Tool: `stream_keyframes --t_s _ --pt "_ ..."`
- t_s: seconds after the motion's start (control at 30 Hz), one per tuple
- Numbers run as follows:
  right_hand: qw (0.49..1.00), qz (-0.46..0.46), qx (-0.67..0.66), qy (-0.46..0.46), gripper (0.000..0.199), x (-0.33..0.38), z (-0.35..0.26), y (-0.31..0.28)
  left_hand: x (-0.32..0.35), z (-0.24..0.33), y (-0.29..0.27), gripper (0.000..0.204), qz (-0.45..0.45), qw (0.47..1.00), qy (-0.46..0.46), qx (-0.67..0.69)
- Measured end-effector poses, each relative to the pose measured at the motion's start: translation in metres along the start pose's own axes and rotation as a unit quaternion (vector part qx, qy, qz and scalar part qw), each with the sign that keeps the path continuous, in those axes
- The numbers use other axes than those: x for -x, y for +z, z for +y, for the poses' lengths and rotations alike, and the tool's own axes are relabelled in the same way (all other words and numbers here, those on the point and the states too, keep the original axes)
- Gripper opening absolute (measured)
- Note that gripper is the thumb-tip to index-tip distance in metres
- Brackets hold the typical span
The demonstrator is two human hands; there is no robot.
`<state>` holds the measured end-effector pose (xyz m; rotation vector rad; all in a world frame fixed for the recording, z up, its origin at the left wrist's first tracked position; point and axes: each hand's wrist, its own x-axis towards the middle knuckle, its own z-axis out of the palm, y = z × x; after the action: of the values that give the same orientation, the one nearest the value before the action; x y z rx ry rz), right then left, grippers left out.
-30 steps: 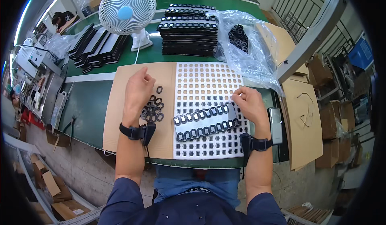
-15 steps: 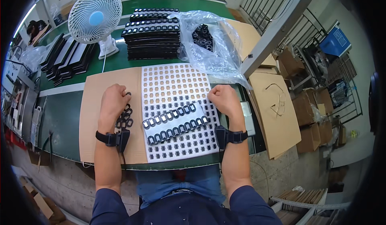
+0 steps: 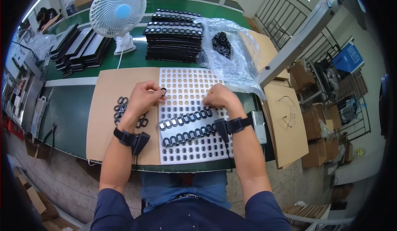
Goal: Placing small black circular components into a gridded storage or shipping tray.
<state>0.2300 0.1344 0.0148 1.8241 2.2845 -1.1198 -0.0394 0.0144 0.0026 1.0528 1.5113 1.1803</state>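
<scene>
A small black ring (image 3: 164,91) is pinched in the fingertips of my left hand (image 3: 144,98), over the left edge of a white perforated sheet (image 3: 182,79). My right hand (image 3: 222,96) has its fingers pressed together low over the sheet, beside the rows of small dark pieces; whatever they hold is hidden. Below both hands a pale grey strip (image 3: 188,127) lies tilted on the sheet, with black rings along its two long edges. Loose black rings (image 3: 120,107) lie on the cardboard (image 3: 108,86) around and under my left forearm.
Behind the sheet stand a white fan (image 3: 120,14), stacked black strips (image 3: 173,45) and a clear plastic bag (image 3: 235,70) with black parts inside. More strips (image 3: 80,47) lie at the far left. A metal post (image 3: 295,36) and cardboard with eyeglasses (image 3: 288,115) are on the right.
My left hand has moved right from above the loose rings to the sheet's edge, with a ring now visible in its fingers. My right hand has shifted inward over the sheet. The view has shifted.
</scene>
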Motion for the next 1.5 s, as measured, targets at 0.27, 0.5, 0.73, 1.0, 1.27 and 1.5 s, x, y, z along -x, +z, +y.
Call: stream_keyframes --t_s 0.27,0.5,0.73,1.0,1.27,1.5 --pt "0.996 -0.027 0.067 0.054 0.026 0.002 -0.042 -0.001 -0.005 -0.012 -0.006 0.011 -0.032 0.998 0.012 0.056" --pt "0.999 -0.011 0.025 0.031 0.027 -0.001 -0.008 0.0 -0.005 -0.011 0.001 0.012 -0.039 0.997 0.016 0.062" --pt "0.989 -0.004 -0.148 -0.031 0.02 0.019 0.01 0.004 -0.001 -0.01 0.004 0.012 -0.017 0.997 0.021 0.068" --pt "0.831 -0.014 -0.537 -0.146 0.012 0.042 0.011 0.02 0.003 -0.011 0.015 0.012 -0.037 0.999 0.038 0.003" --pt "0.832 -0.086 -0.523 -0.163 0.018 0.04 0.005 0.032 0.009 -0.004 0.027 0.011 -0.064 0.998 -0.001 -0.02" --pt "0.887 -0.033 -0.413 -0.204 0.024 0.048 -0.013 0.047 0.014 0.0 0.031 0.011 -0.103 0.995 -0.014 0.006"
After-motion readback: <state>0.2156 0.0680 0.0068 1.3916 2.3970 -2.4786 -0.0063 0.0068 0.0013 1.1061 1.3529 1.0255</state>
